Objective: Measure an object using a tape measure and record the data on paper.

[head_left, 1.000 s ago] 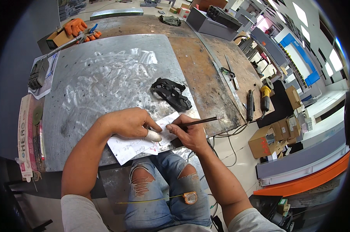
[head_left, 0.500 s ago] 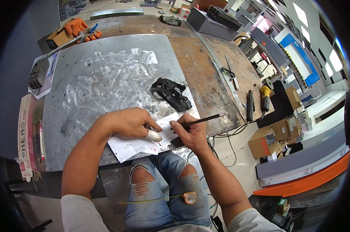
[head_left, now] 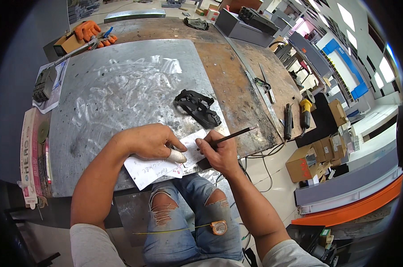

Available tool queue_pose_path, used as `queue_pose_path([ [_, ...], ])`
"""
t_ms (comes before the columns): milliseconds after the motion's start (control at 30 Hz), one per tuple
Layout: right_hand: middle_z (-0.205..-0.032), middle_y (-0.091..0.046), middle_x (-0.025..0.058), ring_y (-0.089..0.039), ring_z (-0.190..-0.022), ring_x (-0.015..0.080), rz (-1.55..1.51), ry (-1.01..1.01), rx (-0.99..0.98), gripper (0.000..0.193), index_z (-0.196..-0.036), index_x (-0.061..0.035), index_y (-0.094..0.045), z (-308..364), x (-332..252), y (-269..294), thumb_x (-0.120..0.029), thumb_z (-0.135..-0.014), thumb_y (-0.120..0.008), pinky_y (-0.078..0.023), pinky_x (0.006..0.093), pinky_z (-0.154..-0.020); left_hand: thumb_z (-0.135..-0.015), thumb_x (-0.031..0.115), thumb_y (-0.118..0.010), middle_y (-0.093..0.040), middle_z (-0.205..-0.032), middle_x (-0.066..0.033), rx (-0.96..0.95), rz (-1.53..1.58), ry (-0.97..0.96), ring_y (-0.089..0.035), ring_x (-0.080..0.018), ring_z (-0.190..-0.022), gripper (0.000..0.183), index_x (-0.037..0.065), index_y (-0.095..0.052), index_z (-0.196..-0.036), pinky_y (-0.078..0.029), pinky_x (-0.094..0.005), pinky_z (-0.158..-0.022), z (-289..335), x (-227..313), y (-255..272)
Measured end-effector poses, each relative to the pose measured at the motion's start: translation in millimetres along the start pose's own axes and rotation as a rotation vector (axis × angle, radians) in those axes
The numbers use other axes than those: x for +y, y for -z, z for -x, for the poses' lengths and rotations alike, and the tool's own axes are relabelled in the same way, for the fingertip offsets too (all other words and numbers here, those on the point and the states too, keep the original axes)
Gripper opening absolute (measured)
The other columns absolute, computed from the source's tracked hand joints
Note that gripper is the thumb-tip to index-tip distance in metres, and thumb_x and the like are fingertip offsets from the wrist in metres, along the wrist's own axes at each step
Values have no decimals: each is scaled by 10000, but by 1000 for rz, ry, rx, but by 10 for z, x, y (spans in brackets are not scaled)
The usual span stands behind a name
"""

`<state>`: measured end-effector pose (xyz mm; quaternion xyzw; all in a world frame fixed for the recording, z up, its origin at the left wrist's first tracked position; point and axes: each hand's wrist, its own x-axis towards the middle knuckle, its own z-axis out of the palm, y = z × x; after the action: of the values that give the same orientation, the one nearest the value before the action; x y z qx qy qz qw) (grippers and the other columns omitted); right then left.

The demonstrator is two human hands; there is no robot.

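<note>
Handwritten paper sheets (head_left: 147,172) lie overlapping at the near edge of a metal-topped table. My left hand (head_left: 152,141) rests on them, index finger and bandaged thumb apart, pressing them down. My right hand (head_left: 220,153) is closed around a dark pencil (head_left: 235,135), whose upper end points up to the right; the hand hides its lower end against the paper. Across my thighs lies a tape measure (head_left: 218,228) with an orange-and-white case and a length of yellow blade pulled out. Beyond my hands sits a black strap-like harness (head_left: 197,108).
Orange gloves (head_left: 87,30) and a long-handled tool lie at the far left. A yellow angle grinder (head_left: 305,112) rests on the right side of the table, with cables hanging below. Cardboard boxes (head_left: 299,165) stand on the floor to the right. A long pink box (head_left: 30,153) borders the left edge.
The pencil's upper end has shifted slightly up and to the left as my right hand tilts it. My left hand and the papers stay in place.
</note>
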<state>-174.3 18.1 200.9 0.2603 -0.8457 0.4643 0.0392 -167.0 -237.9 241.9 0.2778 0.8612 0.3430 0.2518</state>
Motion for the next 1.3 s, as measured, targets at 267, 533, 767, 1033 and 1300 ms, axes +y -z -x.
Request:
queue_pose_path([
  [267,-601,-638,34,-573,-549,90,-6,-5,-19,271,-724,-21,-631,-1,8,-6,-163,-920,-752,-423,272,-512,-899,422,-746,-754,-1035,-204,-9,16,9,-718,-272,-863,499,100,-711,-1278,-534,-366,-789,5,4,10],
  [533,-585,-622,31,-565,-546,88,-5,-3,-4,286,-710,-17,-625,-3,-23,-2,-161,-920,-754,-416,272,-509,-896,412,-746,-750,-1066,-201,-22,-4,-13,-728,-275,-900,496,98,-710,-1279,-534,-372,-804,-14,-28,12],
  [767,-581,-618,31,-559,-541,89,7,4,0,288,-709,-17,-626,-6,-10,-1,-166,-916,-758,-409,277,-504,-893,410,-749,-749,-1074,-201,-5,8,-19,-727,-284,-906,490,98,-716,-1269,-534,-369,-809,-7,-31,-4],
  [1033,-586,-611,24,-539,-543,86,-15,27,26,293,-705,-18,-614,2,-22,-1,-156,-922,-755,-393,270,-505,-890,404,-752,-751,-1065,-199,-3,5,9,-729,-282,-904,486,100,-717,-1268,-536,-369,-804,17,26,11],
  [1300,-563,-563,52,-476,-516,109,-65,10,55,301,-727,-21,-623,17,64,-28,-223,-888,-779,-364,309,-483,-897,374,-744,-752,-1076,-193,-15,-5,18,-729,-283,-914,466,97,-716,-1270,-537,-368,-807,7,35,21],
])
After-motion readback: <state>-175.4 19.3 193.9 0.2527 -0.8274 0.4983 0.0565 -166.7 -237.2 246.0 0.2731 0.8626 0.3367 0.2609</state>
